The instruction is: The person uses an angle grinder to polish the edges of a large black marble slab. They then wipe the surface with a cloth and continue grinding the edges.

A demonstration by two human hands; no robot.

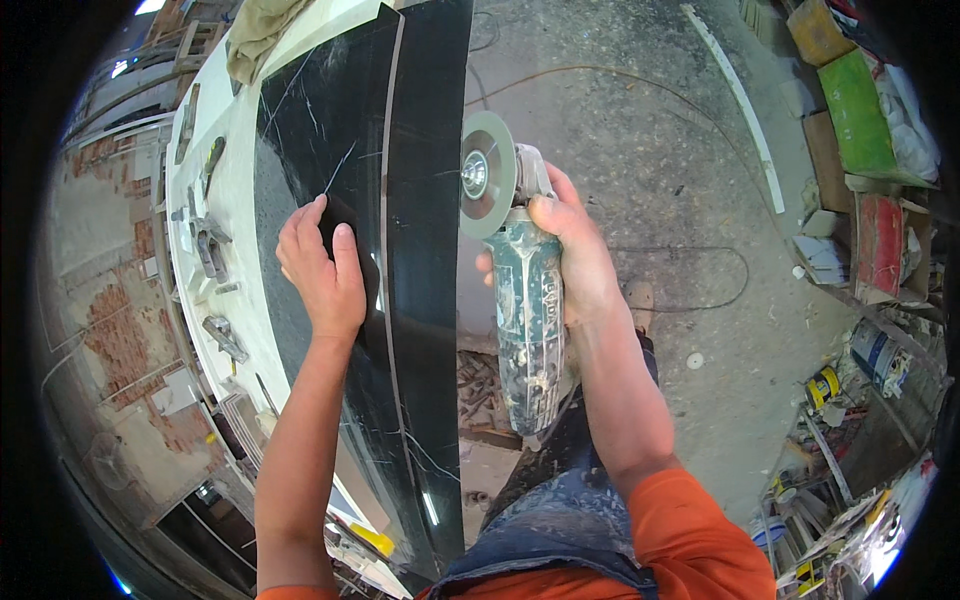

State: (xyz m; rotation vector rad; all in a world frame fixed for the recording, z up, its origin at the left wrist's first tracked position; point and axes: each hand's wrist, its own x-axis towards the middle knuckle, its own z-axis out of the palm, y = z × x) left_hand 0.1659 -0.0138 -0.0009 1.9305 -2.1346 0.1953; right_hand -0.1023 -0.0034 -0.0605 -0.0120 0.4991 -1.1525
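Note:
My right hand (pixel 572 235) grips a dusty green angle grinder (pixel 528 300) around its head, with the body hanging down toward me. Its round grey cutting disc (pixel 497 190) stands at the right edge of a black stone slab (pixel 425 150); whether disc and stone touch, I cannot tell. Over the slab, my left hand (pixel 325 265) has its thumb and fingers apart. A thin pale line starts by its fingertips and looks like a vein in the stone. A narrow light strip (pixel 388 190) runs lengthwise along the slab.
Several hand tools (pixel 208 245) lie on the white surface left of the slab, with a bundled cloth (pixel 262 40) at its far end. A cable (pixel 690 105) loops across the dusty floor. Boxes, including a green one (pixel 858 115), and a yellow-black container (pixel 823 387) line the right side.

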